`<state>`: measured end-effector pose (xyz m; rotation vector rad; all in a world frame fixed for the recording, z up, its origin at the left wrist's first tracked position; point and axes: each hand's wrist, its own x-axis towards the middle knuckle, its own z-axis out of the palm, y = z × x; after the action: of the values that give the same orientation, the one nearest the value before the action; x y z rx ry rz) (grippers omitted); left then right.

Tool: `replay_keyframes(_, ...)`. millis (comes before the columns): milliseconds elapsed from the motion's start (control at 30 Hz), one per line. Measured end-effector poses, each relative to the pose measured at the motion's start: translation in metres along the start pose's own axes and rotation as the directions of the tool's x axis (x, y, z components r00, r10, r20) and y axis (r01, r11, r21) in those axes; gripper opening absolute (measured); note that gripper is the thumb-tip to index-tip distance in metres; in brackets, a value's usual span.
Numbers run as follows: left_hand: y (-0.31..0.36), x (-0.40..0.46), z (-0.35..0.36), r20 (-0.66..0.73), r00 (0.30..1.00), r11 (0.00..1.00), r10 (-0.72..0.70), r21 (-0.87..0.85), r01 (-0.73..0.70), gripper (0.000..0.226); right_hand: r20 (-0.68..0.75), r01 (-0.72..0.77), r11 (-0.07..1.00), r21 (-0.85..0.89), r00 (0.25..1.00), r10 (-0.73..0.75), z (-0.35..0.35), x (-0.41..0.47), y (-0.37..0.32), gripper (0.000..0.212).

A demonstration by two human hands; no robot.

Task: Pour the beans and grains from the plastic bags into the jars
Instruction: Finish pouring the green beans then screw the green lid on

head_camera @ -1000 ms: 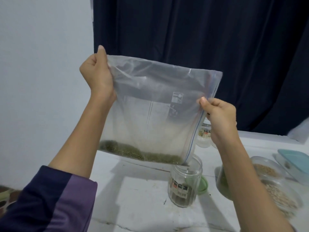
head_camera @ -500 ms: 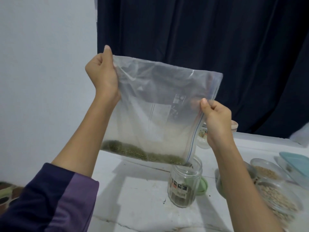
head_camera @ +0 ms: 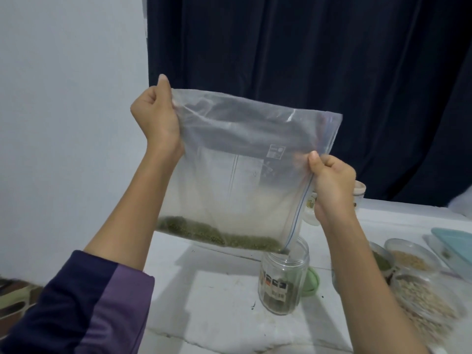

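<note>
Item 1 – plastic bag (head_camera: pixel 245 164): clear zip type, held up w/ both your hands above the table (head_camera: pixel 217 302), tilted so its lower right corner dips into the mouth of the jar.
Item 2 – green beans (head_camera: pixel 217 235): thin band along the bag's bottom edge, sloping down toward that corner.
Item 3 – your left hand (head_camera: pixel 155 118): fingers curled, pinching the bag's upper left corner, thumb up.
Item 4 – your right hand (head_camera: pixel 332 185): clenched on the bag's right edge by the blue zip line, lower than the left.
Item 5 – jar (head_camera: pixel 283 279): clear glass, upright, labelled, open; dark contents low inside, can't tell what.
Item 6 – green lid (head_camera: pixel 313 281): flat on table, just behind/right of jar.
Item 7 – round containers (head_camera: pixel 408 259): clear, grains and green beans inside, right side of table, partly behind your right forearm.
Item 8 – teal lid (head_camera: pixel 454 241): far right edge.
Backdrop: dark curtain (head_camera: pixel 306 47), pale wall at left.
</note>
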<state>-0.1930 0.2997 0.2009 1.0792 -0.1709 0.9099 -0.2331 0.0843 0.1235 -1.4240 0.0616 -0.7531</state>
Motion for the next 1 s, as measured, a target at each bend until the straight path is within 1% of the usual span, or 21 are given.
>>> replay_keyframes(33,0.000,0.000,0.001,0.003,1.000,1.000,-0.002,0.001,0.002,0.055,-0.011,0.009,1.000,0.007,1.000,-0.009,-0.001,0.000,0.000,0.024)
replay_keyframes(100,-0.001,-0.002,0.002,0.002,1.000,1.000,0.001,0.001,-0.001,0.056,0.047,0.006,1.000,-0.008,0.999,-0.006,0.000,0.000,0.001,0.025)
replay_keyframes(133,-0.001,-0.002,0.003,0.001,1.000,1.000,0.003,0.003,-0.003,0.056,0.054,0.004,1.000,-0.007,0.999,-0.003,0.000,0.000,0.002,0.027)
replay_keyframes(200,-0.002,-0.002,0.004,0.009,1.000,1.000,0.003,0.012,-0.004,0.055,-0.021,0.022,1.000,0.013,1.000,-0.022,-0.002,0.001,0.003,0.030)
replay_keyframes(233,-0.002,-0.002,0.004,0.011,1.000,1.000,0.001,0.015,-0.001,0.055,-0.034,0.035,0.999,0.010,0.999,-0.034,-0.002,0.002,0.003,0.029)
replay_keyframes(333,-0.003,-0.002,0.006,0.007,1.000,1.000,0.002,0.016,-0.002,0.055,0.047,0.022,1.000,0.012,0.999,-0.022,0.000,0.003,0.004,0.027)
replay_keyframes(400,-0.002,-0.002,0.007,0.007,1.000,1.000,-0.004,0.021,0.004,0.055,-0.023,0.037,0.999,0.010,0.999,-0.036,-0.001,0.003,0.006,0.028)
replay_keyframes(433,-0.003,-0.003,0.007,0.010,1.000,1.000,-0.007,0.023,0.007,0.055,-0.027,0.038,0.999,0.008,0.999,-0.038,-0.002,0.004,0.007,0.027)
replay_keyframes(500,-0.004,-0.002,0.008,0.013,1.000,1.000,-0.004,0.025,0.004,0.055,0.065,0.008,1.000,0.001,0.998,-0.008,0.000,0.003,0.007,0.026)
replay_keyframes(533,-0.004,-0.002,0.008,0.014,1.000,1.000,-0.001,0.027,0.001,0.055,0.079,0.001,1.000,0.004,0.997,-0.001,0.000,0.002,0.006,0.026)
replay_keyframes(600,-0.004,-0.001,0.009,0.019,1.000,0.999,-0.002,0.034,0.002,0.054,0.004,0.014,1.000,0.021,1.000,-0.014,-0.001,0.004,0.007,0.029)
replay_keyframes(633,-0.005,0.000,0.009,0.022,1.000,0.999,-0.003,0.038,0.002,0.053,-0.004,0.015,1.000,0.025,1.000,-0.014,-0.002,0.005,0.006,0.030)
replay_keyframes(700,-0.006,0.001,0.009,0.018,1.000,0.999,0.001,0.035,-0.002,0.054,0.047,-0.010,1.000,0.019,0.999,0.009,0.000,0.004,0.005,0.028)
replay_keyframes(733,-0.007,0.001,0.009,0.015,1.000,0.999,0.001,0.033,-0.001,0.054,0.039,-0.016,1.000,0.018,0.999,0.015,0.001,0.004,0.006,0.026)
replay_keyframes(800,-0.008,0.001,0.010,0.017,1.000,0.999,-0.003,0.036,0.003,0.054,-0.035,-0.002,1.000,0.028,0.999,0.003,-0.001,0.006,0.007,0.023)
replay_keyframes(833,-0.009,0.002,0.010,0.019,1.000,0.999,-0.004,0.034,0.003,0.053,-0.036,-0.001,1.000,0.027,0.999,0.002,-0.001,0.007,0.007,0.023)
replay_keyframes(900,-0.010,0.002,0.010,0.015,1.000,1.000,-0.003,0.030,0.002,0.053,0.017,-0.029,1.000,0.012,0.999,0.029,-0.001,0.007,0.008,0.024)
replay_keyframes(933,-0.010,0.002,0.010,0.016,1.000,1.000,-0.002,0.028,0.002,0.053,0.012,-0.034,0.999,0.013,0.999,0.034,-0.001,0.007,0.009,0.024)
replay_keyframes(1000,-0.010,0.002,0.011,0.026,1.000,1.000,-0.001,0.022,0.001,0.054,-0.047,-0.008,1.000,0.008,0.999,0.008,-0.003,0.008,0.011,0.025)
